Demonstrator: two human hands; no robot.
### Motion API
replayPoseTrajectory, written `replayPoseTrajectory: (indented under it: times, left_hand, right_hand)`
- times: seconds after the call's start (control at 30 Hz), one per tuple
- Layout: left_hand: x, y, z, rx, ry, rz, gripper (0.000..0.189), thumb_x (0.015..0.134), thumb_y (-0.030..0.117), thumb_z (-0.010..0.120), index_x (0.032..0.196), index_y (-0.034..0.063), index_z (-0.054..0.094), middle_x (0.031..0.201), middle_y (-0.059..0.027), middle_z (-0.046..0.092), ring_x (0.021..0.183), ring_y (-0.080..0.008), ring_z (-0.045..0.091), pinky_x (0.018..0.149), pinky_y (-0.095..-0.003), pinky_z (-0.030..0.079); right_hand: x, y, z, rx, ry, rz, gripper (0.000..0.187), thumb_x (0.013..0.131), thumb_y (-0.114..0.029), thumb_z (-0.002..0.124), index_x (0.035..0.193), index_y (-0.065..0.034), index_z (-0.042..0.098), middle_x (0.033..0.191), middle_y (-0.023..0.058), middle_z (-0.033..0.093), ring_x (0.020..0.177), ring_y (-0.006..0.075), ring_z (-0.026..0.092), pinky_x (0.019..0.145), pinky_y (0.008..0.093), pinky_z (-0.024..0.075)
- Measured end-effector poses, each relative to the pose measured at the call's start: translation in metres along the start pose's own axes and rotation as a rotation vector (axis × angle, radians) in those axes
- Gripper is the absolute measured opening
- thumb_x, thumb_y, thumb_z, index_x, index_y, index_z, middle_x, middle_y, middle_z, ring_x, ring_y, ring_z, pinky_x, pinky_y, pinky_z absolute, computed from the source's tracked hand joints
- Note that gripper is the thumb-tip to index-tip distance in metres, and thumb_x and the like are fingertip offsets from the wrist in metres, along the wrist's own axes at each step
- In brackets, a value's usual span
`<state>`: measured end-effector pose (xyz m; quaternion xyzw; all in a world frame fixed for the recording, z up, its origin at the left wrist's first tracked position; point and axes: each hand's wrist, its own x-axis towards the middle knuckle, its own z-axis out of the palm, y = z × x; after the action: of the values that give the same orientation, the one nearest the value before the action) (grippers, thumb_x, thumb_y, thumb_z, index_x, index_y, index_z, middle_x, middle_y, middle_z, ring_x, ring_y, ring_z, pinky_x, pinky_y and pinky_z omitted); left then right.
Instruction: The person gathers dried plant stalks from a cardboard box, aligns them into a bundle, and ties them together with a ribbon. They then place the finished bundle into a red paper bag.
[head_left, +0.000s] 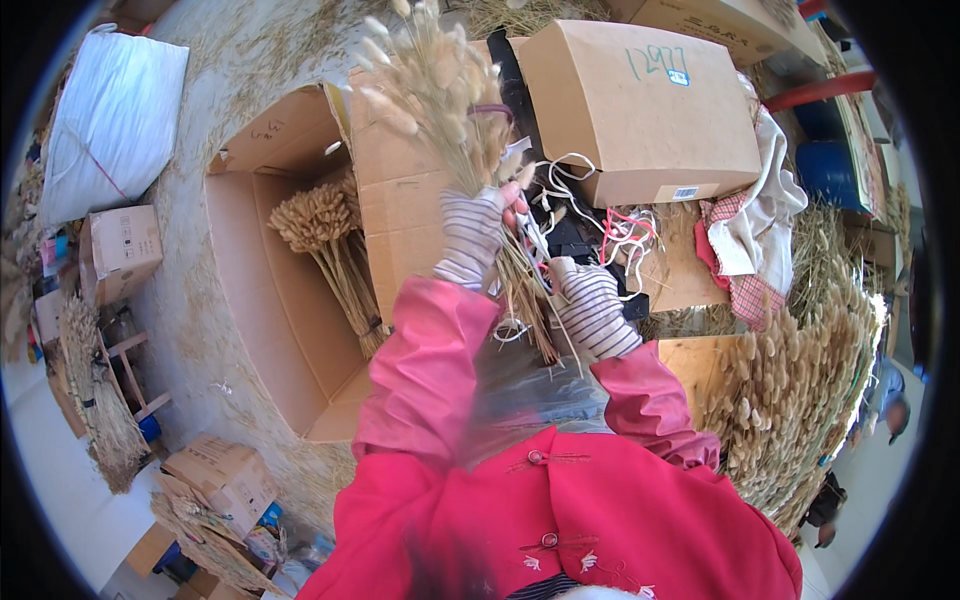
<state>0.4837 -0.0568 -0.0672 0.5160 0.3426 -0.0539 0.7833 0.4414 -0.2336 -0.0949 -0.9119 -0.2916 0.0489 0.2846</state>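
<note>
My left hand (480, 232), in a striped fingerless glove, is closed around the stems of a bunch of dried bunny-tail grass (442, 97). The fluffy heads point away from me, and a purple band (491, 110) shows among them. My right hand (592, 304), gloved alike, is at the lower stems (525, 300), beside white ties; its fingertips are partly hidden, so I cannot tell what they grip. White and pink strings (630, 232) lie just beyond it. Left of my arms, an open cardboard box (262, 300) holds tied bunches of dried grass (319, 221).
A closed cardboard box (645, 112) stands beyond my right hand, near a checked cloth (757, 217). A large heap of dried grass (795, 390) is at the right. A white sack (116, 120) and more cartons (124, 251) stand at the left. People (892, 397) are at the far right.
</note>
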Motion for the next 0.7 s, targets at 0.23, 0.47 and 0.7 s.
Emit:
replayPoseTrajectory:
  times: [0.23,0.47,0.7]
  left_hand:
    - [0.003,0.032,-0.018,-0.056,-0.145,0.064,0.022,0.078,0.014,0.066,0.061,0.0044,0.056,0.052,-0.0017,0.051,0.04,-0.0095,0.047,0.036,-0.0242,0.039]
    - [0.013,0.055,-0.058,0.086,-0.086,0.282,0.027,0.071,0.028,0.073,0.07,0.0045,0.06,0.059,0.0003,0.054,0.052,-0.0077,0.047,0.052,-0.0215,0.038]
    - [0.011,0.064,-0.07,0.308,-0.066,0.288,0.034,0.074,0.036,0.07,0.068,0.0049,0.058,0.062,0.0009,0.054,0.054,-0.0091,0.048,0.053,-0.0225,0.039]
  right_hand:
    - [-0.015,0.034,0.004,-0.343,-0.305,0.549,0.018,0.074,-0.02,0.057,0.082,-0.0037,0.052,0.065,0.0171,0.06,0.062,0.0342,0.061,0.055,0.0436,0.0466]
    - [-0.013,0.084,-0.012,-0.393,-0.546,0.859,0.033,0.087,-0.026,0.041,0.115,-0.0153,0.054,0.086,0.0206,0.063,0.077,0.0327,0.063,0.063,0.0458,0.0473]
    - [0.005,0.081,-0.059,-0.521,-0.83,0.704,0.048,0.085,-0.039,0.041,0.124,-0.0112,0.044,0.098,0.0232,0.061,0.088,0.0342,0.061,0.076,0.0467,0.0461]
